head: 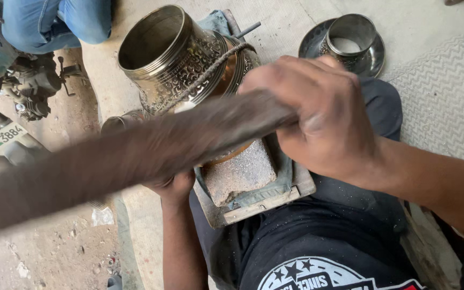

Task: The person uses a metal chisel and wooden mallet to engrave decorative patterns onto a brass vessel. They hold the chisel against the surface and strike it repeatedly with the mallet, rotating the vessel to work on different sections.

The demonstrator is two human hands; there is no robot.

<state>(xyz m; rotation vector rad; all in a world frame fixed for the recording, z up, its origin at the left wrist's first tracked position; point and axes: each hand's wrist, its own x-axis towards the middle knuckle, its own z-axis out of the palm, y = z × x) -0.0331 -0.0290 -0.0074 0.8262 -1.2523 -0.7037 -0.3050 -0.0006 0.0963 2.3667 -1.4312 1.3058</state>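
My right hand (318, 115) is closed around a long dark tool (135, 156), a blurred bar that stretches from the fist to the left edge. Under it lies an embossed shiny metal vessel (181, 59) on its side, open mouth up and left, with a copper-coloured inner part. My left hand (175, 185) sits below the bar, pressed against the vessel's underside; most of its fingers are hidden. The vessel rests over a grey stone block (240, 174) on a cloth-covered wooden board (275, 201) on my lap.
A second metal vessel (350, 40) with a wide flange stands at the upper right on a patterned mat (447, 96). Another person's legs in blue jeans (55, 21) are at the upper left beside a motorcycle engine (33, 86). Bare concrete ground lies lower left.
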